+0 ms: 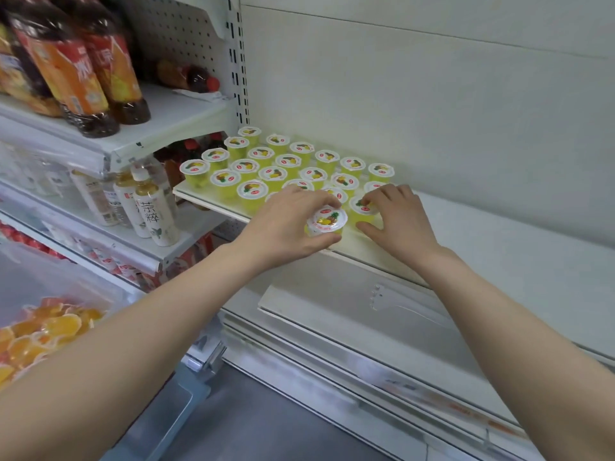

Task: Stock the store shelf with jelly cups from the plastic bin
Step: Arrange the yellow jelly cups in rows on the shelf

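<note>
left hand (286,224) grips pineapple jelly cup (327,221) at shelf (499,247) edge, right hand (399,217) pinches neighbour cup (361,211); lid text unreadable tbh

Pale bottle (156,211) is bearing vertical Chinese characters, apparently 茶粹. Orange bottle labels (71,78) and jelly cup lids (253,189) are showing unreadable print.

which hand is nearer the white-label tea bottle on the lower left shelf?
Left. The left hand, gripping a jelly cup, is right of the tea bottle; the right hand, holding another jelly cup, is farther right.
</note>
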